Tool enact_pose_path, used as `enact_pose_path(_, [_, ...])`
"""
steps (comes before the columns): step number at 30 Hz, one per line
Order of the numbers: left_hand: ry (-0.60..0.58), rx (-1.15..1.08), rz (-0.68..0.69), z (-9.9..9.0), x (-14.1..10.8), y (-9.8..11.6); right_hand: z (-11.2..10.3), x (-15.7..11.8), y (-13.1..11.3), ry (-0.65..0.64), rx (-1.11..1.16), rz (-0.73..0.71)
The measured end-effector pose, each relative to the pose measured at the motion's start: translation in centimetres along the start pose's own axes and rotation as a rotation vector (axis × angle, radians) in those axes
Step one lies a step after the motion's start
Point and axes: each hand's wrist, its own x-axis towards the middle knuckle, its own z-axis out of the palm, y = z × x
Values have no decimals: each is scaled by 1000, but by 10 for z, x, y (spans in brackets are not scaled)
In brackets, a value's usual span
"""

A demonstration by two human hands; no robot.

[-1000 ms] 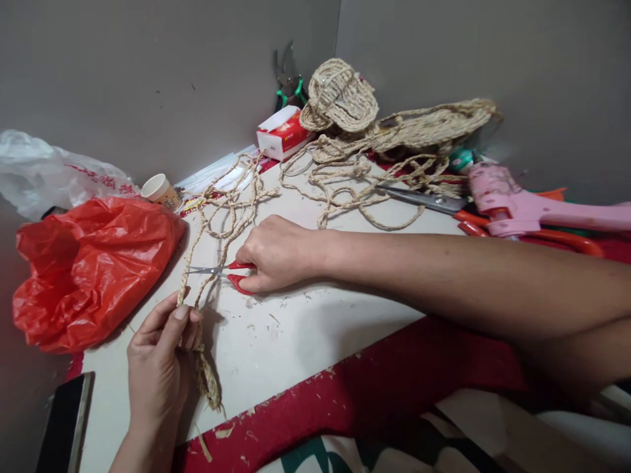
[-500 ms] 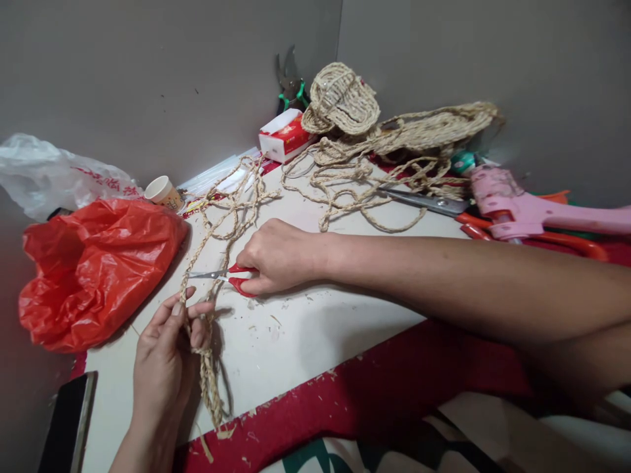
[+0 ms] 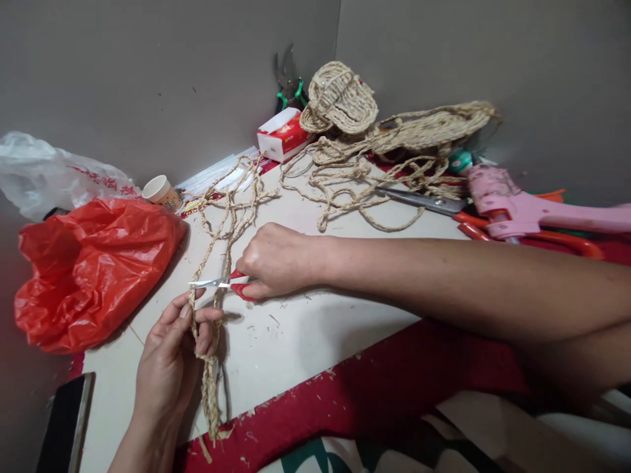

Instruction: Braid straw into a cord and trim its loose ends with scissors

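Pinched between the thumb and fingers of my left hand (image 3: 170, 351) is a braided straw rope (image 3: 210, 387), whose knotted, frayed end hangs below toward the table's near edge. My right hand (image 3: 276, 259) is closed round the red handles of small scissors (image 3: 211, 283). Their blades point left and lie at the rope strand just above my left fingertips. From there the rope runs up the white board (image 3: 305, 335) into a loose tangle of loops (image 3: 231, 203).
At left sit a red plastic bag (image 3: 103, 272), a paper cup (image 3: 162, 192) and a phone (image 3: 66, 420). Behind are a tissue pack (image 3: 283, 136), pruning shears (image 3: 290, 79) and coiled rope (image 3: 340, 98). Large shears (image 3: 428, 202) and a pink glue gun (image 3: 513, 203) lie right.
My left hand and the rope have shifted slightly right. The scissor blades, just above my left fingertips in both frames, now sit more closely over the strand.
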Motion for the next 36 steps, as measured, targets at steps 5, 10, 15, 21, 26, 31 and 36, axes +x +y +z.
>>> enact_pose_path(5, [-6,-8,-4,0,1,2,1,2,2,-5,44,22])
enact_pose_path(10, [-7,-33,-16,-1,2,2,1,2,1,-23,45,14])
enact_pose_path(15, [-9,-35,-17,0,3,1,0,1,1,-3,46,-6])
enact_pose_path(21, [-5,-45,-23,-1,2,3,5,2,0,151,404,118])
enact_pose_path(26, [-55,13,-37,5,-8,2,15,8,-12,43,1390,360])
enact_pose_path(31, [-106,70,-77,14,-19,-6,12,10,-21,-185,2074,412])
enact_pose_path(36, [-45,224,-47,14,-22,-9,-1,11,-20,17,2171,420])
